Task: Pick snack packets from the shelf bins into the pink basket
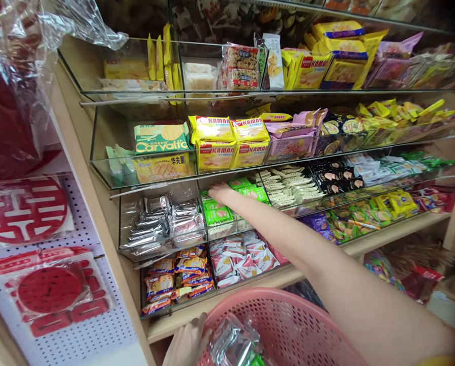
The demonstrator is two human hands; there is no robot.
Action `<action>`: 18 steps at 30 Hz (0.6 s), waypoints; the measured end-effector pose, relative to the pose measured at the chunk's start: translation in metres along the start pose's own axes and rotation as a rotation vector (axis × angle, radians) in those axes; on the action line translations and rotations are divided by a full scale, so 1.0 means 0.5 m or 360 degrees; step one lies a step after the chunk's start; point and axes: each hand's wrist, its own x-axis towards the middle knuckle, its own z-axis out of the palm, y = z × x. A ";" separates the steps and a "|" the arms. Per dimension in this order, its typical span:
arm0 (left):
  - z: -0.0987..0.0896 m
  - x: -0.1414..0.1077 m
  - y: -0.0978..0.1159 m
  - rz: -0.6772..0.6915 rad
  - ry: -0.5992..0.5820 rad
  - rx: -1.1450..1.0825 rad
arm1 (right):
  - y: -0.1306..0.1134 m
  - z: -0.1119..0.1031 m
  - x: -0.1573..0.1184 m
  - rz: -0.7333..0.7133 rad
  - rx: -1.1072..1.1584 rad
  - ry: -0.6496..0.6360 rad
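Observation:
My right hand (220, 193) reaches into the third shelf's clear bin, on green snack packets (216, 212); its fingers are partly hidden among them, so whether they hold one is unclear. At the bottom, my left hand (187, 341) grips the rim of a pink perforated basket (307, 317). Silvery packets (233, 340) and a bit of green wrapping lie in the basket. Silver packets (151, 223) fill the compartment left of my right hand, and cream-coloured packets (288, 185) the one to its right.
Upper shelves hold yellow wafer packs (212, 145) and a green box-like pack (161, 138). Below are orange packets (160, 284) and pink-white packets (244, 256). Glass shelf fronts border the bins. Red decorations (50, 290) hang on a pegboard at left.

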 end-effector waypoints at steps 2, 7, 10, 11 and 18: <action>-0.003 0.000 0.002 -0.0010 -0.0015 -0.0015 | 0.004 -0.004 0.007 0.0017 0.0016 -0.0010; 0.007 0.005 -0.002 -0.0017 -0.0018 -0.0016 | 0.012 -0.014 0.020 0.0057 0.0058 -0.0016; 0.020 0.011 -0.011 -0.0039 -0.0023 -0.0019 | 0.016 -0.016 0.025 0.0052 0.0083 -0.0018; 0.024 0.013 -0.014 -0.0038 -0.0019 -0.0015 | 0.017 -0.016 0.026 0.0044 0.0093 -0.0019; 0.018 0.010 -0.013 -0.0071 -0.0027 0.0017 | 0.043 -0.009 0.035 -0.0001 0.0185 0.0033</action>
